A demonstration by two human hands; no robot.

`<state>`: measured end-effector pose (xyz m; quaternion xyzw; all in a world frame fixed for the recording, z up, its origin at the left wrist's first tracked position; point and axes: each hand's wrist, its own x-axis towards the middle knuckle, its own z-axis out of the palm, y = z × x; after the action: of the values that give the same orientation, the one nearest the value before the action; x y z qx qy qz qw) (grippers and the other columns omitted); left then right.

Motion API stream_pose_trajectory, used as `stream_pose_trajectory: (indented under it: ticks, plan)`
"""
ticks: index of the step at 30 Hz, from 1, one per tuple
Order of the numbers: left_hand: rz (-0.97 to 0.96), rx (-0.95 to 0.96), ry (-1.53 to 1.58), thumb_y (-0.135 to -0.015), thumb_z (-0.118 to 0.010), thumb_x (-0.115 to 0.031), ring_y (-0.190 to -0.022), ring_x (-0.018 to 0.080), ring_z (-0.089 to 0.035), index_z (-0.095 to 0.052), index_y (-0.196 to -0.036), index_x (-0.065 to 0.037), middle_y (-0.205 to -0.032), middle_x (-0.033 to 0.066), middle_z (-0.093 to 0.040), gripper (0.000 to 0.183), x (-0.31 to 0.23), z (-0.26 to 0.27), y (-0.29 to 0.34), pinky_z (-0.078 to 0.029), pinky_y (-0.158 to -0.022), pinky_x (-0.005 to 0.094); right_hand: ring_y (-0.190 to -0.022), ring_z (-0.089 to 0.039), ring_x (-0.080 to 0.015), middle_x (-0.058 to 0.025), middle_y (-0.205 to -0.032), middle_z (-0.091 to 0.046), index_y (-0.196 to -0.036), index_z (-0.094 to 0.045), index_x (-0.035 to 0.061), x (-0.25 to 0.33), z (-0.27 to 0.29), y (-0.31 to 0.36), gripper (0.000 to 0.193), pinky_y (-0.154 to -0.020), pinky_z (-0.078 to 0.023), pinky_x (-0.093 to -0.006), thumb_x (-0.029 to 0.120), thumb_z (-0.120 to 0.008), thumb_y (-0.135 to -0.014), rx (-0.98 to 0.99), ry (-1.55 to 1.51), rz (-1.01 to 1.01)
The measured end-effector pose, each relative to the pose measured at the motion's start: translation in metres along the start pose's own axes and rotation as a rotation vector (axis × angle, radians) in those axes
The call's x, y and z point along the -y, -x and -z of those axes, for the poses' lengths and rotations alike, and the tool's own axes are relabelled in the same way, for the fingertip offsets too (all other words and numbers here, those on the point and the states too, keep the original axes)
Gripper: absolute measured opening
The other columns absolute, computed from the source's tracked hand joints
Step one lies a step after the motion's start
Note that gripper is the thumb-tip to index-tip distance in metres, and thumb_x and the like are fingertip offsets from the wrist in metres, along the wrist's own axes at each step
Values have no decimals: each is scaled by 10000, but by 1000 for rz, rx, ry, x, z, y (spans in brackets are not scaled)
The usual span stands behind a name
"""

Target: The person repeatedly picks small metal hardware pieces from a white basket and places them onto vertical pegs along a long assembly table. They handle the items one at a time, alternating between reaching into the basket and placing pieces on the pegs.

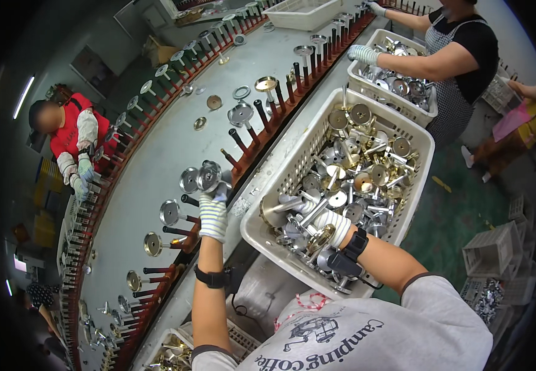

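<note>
head view: the gloved left hand (213,213) is closed around a silver disc part (208,176), held just above the near edge of the long grey conveyor table (175,148), beside the row of dark pegs (238,141). the gloved right hand (330,226) is dug into the white basket (255,232) of brass and silver parts; whether it grips anything, i cannot tell.
</note>
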<state>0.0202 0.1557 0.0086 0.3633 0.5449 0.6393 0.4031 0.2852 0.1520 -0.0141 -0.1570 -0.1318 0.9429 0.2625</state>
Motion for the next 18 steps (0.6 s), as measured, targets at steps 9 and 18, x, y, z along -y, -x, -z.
stream_pose_trajectory:
  ticks: [9,18]
  plan:
    - [-233,-371,-629,-911,-549,-161,-935,183,-570,-576,-1152,-18,-1083,96,-641,281,40,34,-78,-423,-849,318,-644,-596,-119,-55,-966,-609,-1233,-511,71,-2,12,-5,351,-587,-542,-263,224,-561,-920,158,162,83]
    - [-25,-318,-728,-889,-561,-187,-905,230,-561,-502,-1214,24,-1117,158,-607,392,47,61,-33,-432,-862,333,-509,-569,-120,-16,-666,-603,-1033,-630,62,2,-13,-2,278,-422,-459,-240,288,-638,-873,7,118,-40]
